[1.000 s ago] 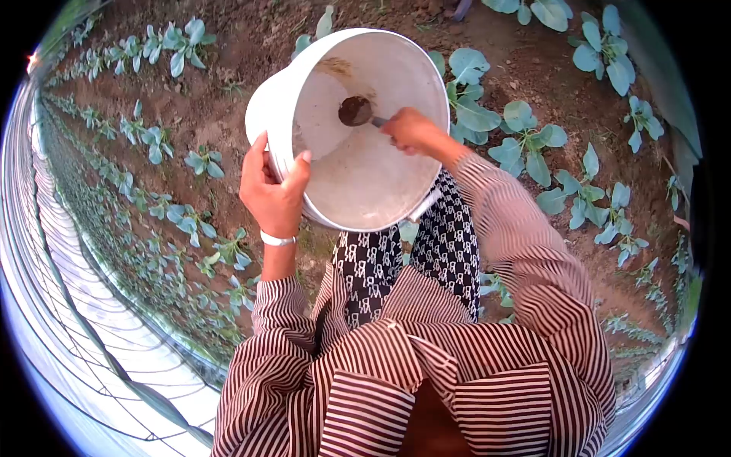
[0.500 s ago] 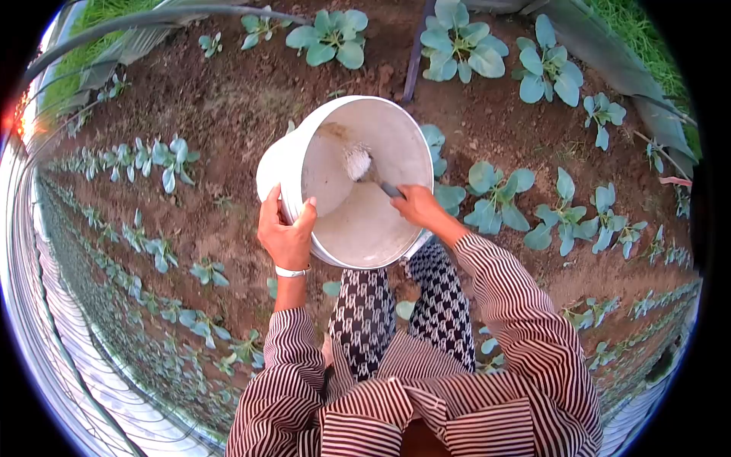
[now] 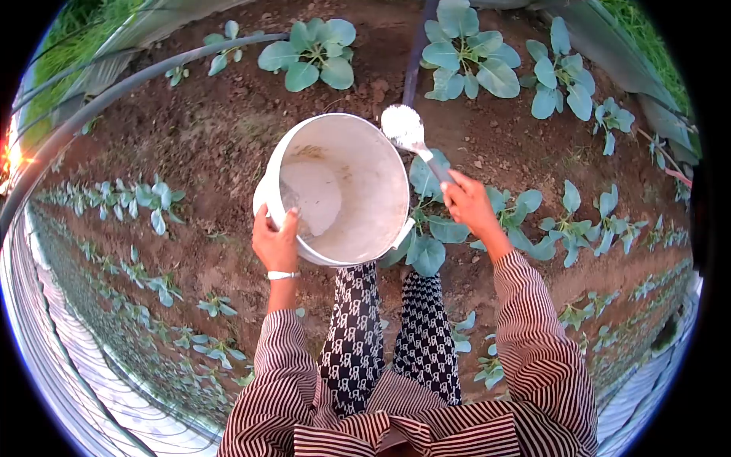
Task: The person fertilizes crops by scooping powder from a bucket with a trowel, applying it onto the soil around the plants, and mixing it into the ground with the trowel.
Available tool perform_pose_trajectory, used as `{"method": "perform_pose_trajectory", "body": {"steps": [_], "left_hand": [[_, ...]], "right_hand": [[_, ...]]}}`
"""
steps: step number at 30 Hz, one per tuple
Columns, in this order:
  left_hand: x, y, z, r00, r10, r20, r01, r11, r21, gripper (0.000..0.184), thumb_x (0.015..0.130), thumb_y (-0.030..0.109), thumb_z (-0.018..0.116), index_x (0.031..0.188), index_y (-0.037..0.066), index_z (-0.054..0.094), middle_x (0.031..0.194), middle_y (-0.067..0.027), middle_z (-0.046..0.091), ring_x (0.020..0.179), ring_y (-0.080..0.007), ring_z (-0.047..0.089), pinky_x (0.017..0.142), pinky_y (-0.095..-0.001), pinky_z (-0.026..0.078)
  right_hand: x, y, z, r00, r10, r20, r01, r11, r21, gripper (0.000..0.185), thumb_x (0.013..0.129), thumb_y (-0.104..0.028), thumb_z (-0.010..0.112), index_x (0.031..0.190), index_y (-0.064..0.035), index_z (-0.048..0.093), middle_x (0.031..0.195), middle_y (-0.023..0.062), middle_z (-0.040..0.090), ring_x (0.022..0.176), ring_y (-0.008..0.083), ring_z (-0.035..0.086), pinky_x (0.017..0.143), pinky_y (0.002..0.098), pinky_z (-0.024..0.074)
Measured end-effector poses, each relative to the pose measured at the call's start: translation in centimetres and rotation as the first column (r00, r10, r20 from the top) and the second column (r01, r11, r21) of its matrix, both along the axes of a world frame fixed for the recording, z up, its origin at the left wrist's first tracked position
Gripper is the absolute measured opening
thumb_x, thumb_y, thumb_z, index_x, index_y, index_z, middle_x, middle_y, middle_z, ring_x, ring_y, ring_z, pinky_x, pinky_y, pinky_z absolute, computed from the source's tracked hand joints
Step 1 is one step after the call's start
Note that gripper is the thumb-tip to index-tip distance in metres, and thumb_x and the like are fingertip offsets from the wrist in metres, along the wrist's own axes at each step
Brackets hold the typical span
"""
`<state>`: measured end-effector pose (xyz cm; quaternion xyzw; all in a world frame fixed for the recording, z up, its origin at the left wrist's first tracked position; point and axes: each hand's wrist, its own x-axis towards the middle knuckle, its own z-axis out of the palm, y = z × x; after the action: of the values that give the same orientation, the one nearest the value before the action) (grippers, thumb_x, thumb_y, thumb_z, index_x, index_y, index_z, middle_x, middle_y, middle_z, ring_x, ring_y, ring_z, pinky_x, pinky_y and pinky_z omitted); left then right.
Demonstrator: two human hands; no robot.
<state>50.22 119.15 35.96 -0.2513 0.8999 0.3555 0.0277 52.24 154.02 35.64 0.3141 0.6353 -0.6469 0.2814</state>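
My left hand (image 3: pixel 276 242) grips the left rim of a white plastic bucket (image 3: pixel 375 186), thumb inside and fingers outside. The bucket is tilted so that its mouth faces me, and a little pale material lies low inside on the left. In my right hand (image 3: pixel 470 207) is the grey handle of a spoon (image 3: pixel 434 165). White granules (image 3: pixel 402 125) are heaped on the spoon's bowl, which is just outside the bucket's upper right rim. Below the spoon grows a broad-leaved green plant (image 3: pixel 429 228), partly hidden by the bucket.
Rows of leafy seedlings (image 3: pixel 156 202) stand in brown soil (image 3: pixel 228 145) on both sides. Larger plants (image 3: pixel 466 53) grow ahead, beside a dark strip (image 3: pixel 412 72) on the ground. A grey hose or pole (image 3: pixel 137 80) arcs across the upper left. Plastic sheeting (image 3: pixel 609 72) borders the bed.
My right hand has lifted the spoon out of the bucket and moved right, with white granules on it. The bucket has shifted slightly left and down in view, still held by my left hand.
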Motion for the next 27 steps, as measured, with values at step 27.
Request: {"method": "perform_pose_trajectory", "body": {"steps": [27], "left_hand": [[-3.1,-2.0,3.3,0.954,0.178,0.24,-0.251,0.915,0.317,0.07,0.075,0.017,0.069,0.133,-0.009,0.039,0.119,-0.0147,0.054,0.104,-0.0211,0.055,0.09,-0.0321,0.044]], "right_hand": [[-25.7,-2.1,-35.2,0.538,-0.401,0.741,0.698,0.705,-0.125,0.02,0.086,-0.011,0.048,0.068,-0.0096,0.04,0.057,-0.0007,0.038,0.041,0.0078,0.034,0.037,0.0222,0.0227]]}}
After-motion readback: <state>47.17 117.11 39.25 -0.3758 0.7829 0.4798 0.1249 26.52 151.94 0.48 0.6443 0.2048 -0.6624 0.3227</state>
